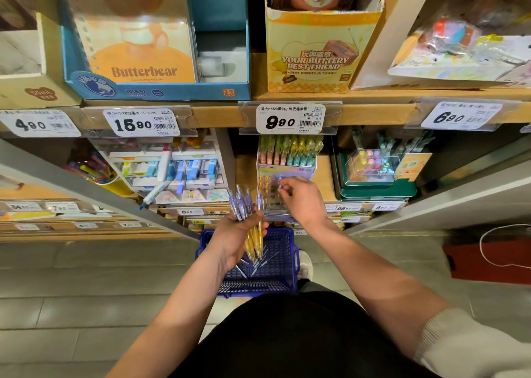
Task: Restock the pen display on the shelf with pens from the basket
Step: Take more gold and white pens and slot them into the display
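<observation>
Several pens (243, 205) in left hand (233, 235), right hand (302, 200) pinching pen (281, 187) at display (271, 199)

Our one view: a wide-angle camera on the head, facing forward and down at a shop shelf.

We stand close to the shelving. The wooden shelf edge (218, 116), hung with white price tags (290, 118), crosses the upper third. The clear plastic pen display stand (284, 173) below it sits just above centre, near enough that our right hand (301, 201) reaches it, pinching a purple pen top (280, 187). Our left hand (232, 240), gripping a bundle of purple and yellow pens (242, 202), is at mid-frame, and both forearms run up from the bottom edge. Beneath the hands we look straight down into the blue plastic mesh basket (258, 287) on the grey tiled floor (86, 277).
</observation>
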`<state>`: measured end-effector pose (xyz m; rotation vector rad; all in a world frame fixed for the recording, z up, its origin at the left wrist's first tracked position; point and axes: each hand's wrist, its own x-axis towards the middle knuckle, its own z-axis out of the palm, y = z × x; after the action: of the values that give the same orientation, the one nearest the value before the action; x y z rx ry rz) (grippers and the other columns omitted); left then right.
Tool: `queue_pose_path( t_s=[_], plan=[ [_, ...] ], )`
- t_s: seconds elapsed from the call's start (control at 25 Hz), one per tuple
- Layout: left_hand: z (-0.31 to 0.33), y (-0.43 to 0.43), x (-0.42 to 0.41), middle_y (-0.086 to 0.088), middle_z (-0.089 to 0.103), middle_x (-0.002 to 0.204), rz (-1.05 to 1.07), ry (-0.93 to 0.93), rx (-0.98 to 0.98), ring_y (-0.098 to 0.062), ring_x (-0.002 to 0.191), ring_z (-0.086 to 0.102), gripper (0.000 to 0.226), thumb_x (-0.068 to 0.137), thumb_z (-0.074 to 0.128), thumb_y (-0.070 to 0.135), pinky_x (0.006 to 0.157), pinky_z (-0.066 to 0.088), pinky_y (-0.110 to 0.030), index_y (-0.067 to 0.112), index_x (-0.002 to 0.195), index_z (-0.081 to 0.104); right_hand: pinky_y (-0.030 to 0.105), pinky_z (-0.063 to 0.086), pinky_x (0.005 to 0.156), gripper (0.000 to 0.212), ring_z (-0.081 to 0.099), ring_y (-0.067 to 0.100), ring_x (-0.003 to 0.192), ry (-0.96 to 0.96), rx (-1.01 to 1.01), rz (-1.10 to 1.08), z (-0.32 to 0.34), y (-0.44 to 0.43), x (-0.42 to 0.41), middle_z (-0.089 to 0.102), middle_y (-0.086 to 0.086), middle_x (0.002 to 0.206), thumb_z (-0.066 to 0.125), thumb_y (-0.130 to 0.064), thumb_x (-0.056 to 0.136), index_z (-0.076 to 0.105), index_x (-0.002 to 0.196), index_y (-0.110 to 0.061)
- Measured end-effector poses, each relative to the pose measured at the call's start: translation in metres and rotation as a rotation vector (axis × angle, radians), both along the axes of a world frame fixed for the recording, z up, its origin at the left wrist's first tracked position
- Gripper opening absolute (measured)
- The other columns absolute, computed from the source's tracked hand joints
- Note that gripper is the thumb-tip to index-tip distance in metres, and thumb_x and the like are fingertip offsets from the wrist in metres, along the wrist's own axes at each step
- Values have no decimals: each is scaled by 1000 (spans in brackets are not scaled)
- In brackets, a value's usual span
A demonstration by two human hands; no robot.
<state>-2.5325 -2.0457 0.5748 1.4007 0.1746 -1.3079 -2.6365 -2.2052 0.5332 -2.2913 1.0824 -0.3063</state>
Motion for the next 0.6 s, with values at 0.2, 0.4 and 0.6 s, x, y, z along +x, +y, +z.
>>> queue_pose_path(
  t_s=[0.2,0.4,0.6],
  plan=[
    [-4,-3,1,-18,75,104,5,12,-12,-24,83,76,22,91,71,7,67,62,-32,2,112,68,31,55,83,19,65,16,87,-7,54,-91,11,3,-1,70,1,98,67,-24,96,73,110,-13],
    [-7,-7,-3,-15,78,105,-52,-9,-68,-24,89,75,24,89,72,10,74,62,-34,5,112,71,21,56,73,18,72,4,75,-163,817,-27,37,25,-12,77,-6,84,65,-43,96,74,94,-28],
    [-9,-13,-10,-17,76,109,-87,-23,-70,-25,91,75,27,88,72,12,78,61,-35,5,114,71,16,56,73,17,71,3,75,-282,1009,-191,35,27,-21,76,-3,92,77,-21,89,73,105,-17]
  ],
)
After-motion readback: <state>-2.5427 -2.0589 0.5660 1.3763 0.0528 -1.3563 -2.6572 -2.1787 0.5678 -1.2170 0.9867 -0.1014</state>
